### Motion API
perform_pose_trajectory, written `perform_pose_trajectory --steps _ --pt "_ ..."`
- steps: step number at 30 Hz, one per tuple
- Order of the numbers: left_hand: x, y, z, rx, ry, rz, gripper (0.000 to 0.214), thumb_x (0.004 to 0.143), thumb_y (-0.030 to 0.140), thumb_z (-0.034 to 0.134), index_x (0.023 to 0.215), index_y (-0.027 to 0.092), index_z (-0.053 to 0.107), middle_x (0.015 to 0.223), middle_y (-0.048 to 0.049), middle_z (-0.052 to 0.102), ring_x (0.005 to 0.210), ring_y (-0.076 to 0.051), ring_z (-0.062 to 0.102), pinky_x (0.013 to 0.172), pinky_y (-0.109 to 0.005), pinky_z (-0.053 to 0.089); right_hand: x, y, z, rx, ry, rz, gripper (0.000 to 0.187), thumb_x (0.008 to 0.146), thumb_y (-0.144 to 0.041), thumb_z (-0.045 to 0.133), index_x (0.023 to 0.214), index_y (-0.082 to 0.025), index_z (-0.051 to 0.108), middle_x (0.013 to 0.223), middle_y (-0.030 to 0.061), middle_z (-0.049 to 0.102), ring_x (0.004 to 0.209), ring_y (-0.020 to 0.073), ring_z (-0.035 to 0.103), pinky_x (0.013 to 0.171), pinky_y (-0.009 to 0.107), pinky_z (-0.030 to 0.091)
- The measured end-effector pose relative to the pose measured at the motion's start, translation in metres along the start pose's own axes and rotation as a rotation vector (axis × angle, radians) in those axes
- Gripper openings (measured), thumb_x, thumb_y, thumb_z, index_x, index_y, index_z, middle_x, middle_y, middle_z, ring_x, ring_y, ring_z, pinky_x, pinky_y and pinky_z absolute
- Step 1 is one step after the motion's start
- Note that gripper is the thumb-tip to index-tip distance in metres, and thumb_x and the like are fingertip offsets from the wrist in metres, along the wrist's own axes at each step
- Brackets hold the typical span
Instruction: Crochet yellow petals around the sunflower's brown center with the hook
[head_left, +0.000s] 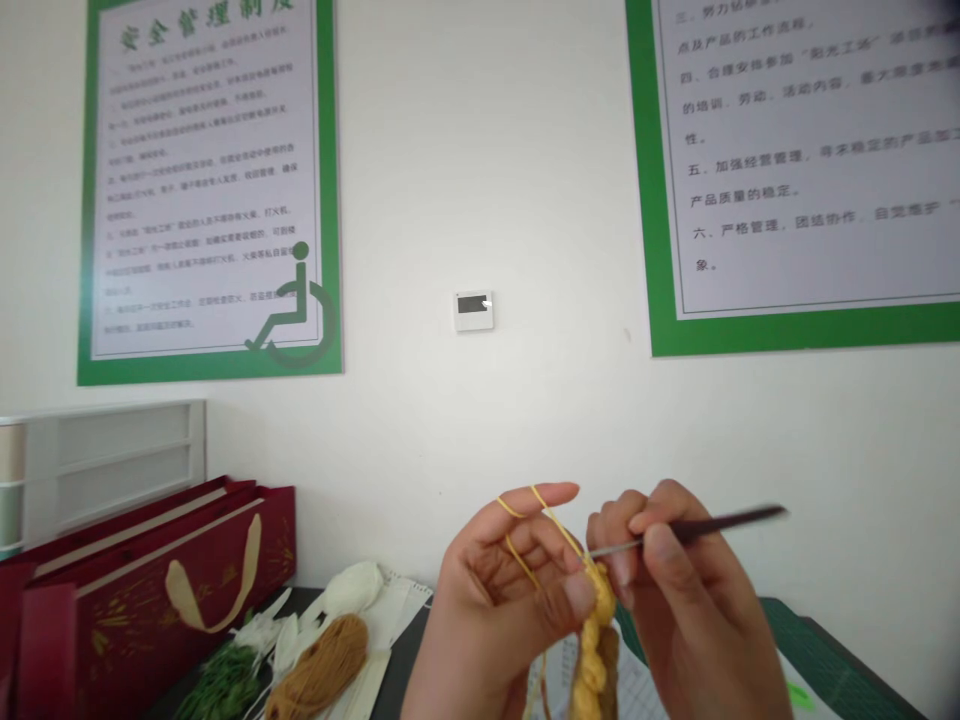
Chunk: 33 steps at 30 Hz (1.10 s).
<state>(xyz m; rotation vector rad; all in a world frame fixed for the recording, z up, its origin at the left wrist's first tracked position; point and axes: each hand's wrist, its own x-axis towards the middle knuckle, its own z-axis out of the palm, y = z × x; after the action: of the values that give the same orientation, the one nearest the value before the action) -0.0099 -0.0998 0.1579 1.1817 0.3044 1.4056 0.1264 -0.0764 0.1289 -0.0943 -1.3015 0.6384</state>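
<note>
My left hand [510,590] is raised in front of me, with yellow yarn [525,520] looped over its outstretched index finger and across the palm. Its thumb and fingers pinch the top of a yellow crocheted piece [596,650] that hangs down between my hands. My right hand [682,600] is closed on a dark crochet hook [705,525], whose metal tip points left into the top of the yellow piece. The hook's handle sticks out to the right. Both hands touch the work.
A dark red gift bag [150,590] with a beige handle stands at the left. Beside it lie green yarn [221,685], a brown yarn skein [322,665] and white yarn [352,590]. A green cutting mat [810,650] lies at the right. Posters and a small wall display [474,310] hang behind.
</note>
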Motion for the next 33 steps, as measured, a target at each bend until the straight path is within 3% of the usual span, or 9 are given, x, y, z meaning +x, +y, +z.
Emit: perform_pose_trajectory --steps 2,5,8,11,15,19,22,28,33 --pt "-0.001 -0.003 0.004 0.039 0.05 0.053 0.046 0.066 0.014 0.091 0.11 0.02 0.078 0.072 -0.0011 0.067 0.067 -0.011 0.062 0.066 -0.023 0.049 0.002 0.0 -0.002 -0.301 -0.044 -0.229 0.01 0.096 -0.016 0.059 0.096 -0.026 0.061 0.079 0.0006 0.063 0.069 0.0147 0.061 0.058 0.027 0.053" --pt "-0.001 -0.005 0.008 0.05 0.076 0.052 0.051 0.066 0.014 0.092 0.114 0.02 0.077 0.072 -0.0008 0.067 0.064 -0.01 0.06 0.062 -0.02 0.046 0.002 0.001 -0.002 -0.727 0.003 -0.691 0.028 0.082 -0.002 0.069 0.101 -0.024 0.071 0.086 0.0036 0.069 0.074 0.0173 0.064 0.061 0.031 0.053" --pt "0.001 -0.004 0.006 -0.075 -0.026 -0.133 0.057 0.057 0.014 0.095 0.112 0.017 0.079 0.074 -0.0021 0.067 0.064 -0.01 0.059 0.063 -0.021 0.046 -0.002 0.001 0.006 -0.634 0.172 -0.858 0.021 0.086 -0.008 0.068 0.099 -0.025 0.072 0.079 0.0024 0.066 0.065 0.0154 0.058 0.054 0.031 0.048" --pt "0.002 0.001 0.0 -0.16 -0.118 -0.26 0.057 0.055 0.009 0.093 0.11 0.016 0.08 0.076 -0.0032 0.067 0.066 -0.008 0.057 0.066 -0.02 0.045 -0.003 -0.001 0.013 -0.198 0.269 -0.415 0.005 0.095 -0.02 0.061 0.094 -0.023 0.065 0.07 0.0007 0.058 0.065 0.0164 0.055 0.053 0.03 0.045" --pt "0.002 0.005 -0.006 -0.134 -0.167 -0.225 0.041 0.063 0.01 0.088 0.103 0.018 0.081 0.075 -0.0025 0.066 0.066 -0.009 0.057 0.066 -0.022 0.045 0.001 -0.008 0.012 0.075 0.197 -0.148 0.019 0.102 -0.03 0.05 0.086 -0.023 0.058 0.062 -0.0026 0.046 0.058 0.0131 0.044 0.054 0.028 0.043" --pt "0.0 0.002 -0.004 -0.018 -0.087 -0.088 0.035 0.066 0.014 0.089 0.1 0.019 0.082 0.076 -0.0022 0.065 0.069 -0.01 0.058 0.066 -0.022 0.045 0.002 -0.004 0.007 0.168 0.031 0.037 0.027 0.104 -0.032 0.043 0.08 -0.023 0.052 0.063 -0.0029 0.046 0.058 0.0121 0.045 0.054 0.025 0.045" --pt "-0.001 -0.001 0.0 0.037 -0.016 -0.018 0.045 0.065 0.016 0.092 0.108 0.02 0.08 0.076 -0.0022 0.066 0.07 -0.011 0.06 0.067 -0.022 0.047 -0.001 0.001 0.004 -0.024 -0.024 -0.059 0.009 0.1 -0.023 0.055 0.092 -0.026 0.057 0.077 -0.0008 0.059 0.068 0.0131 0.057 0.059 0.026 0.05" --pt "-0.001 -0.005 0.006 0.041 0.005 0.027 0.05 0.066 0.013 0.091 0.115 0.02 0.079 0.075 -0.0022 0.067 0.068 -0.01 0.06 0.064 -0.02 0.046 -0.003 -0.002 -0.006 -0.555 -0.063 -0.499 0.031 0.085 0.003 0.062 0.104 -0.021 0.065 0.088 0.0012 0.065 0.077 0.0124 0.059 0.068 0.026 0.051" --pt "-0.002 -0.004 0.008 0.004 0.004 0.014 0.055 0.065 0.012 0.092 0.117 0.018 0.078 0.072 -0.0011 0.066 0.065 -0.009 0.058 0.063 -0.02 0.047 -0.003 -0.002 -0.002 -0.444 -0.004 -0.422 0.024 0.09 -0.003 0.061 0.103 -0.023 0.066 0.088 0.0014 0.065 0.085 0.0143 0.062 0.072 0.026 0.053"
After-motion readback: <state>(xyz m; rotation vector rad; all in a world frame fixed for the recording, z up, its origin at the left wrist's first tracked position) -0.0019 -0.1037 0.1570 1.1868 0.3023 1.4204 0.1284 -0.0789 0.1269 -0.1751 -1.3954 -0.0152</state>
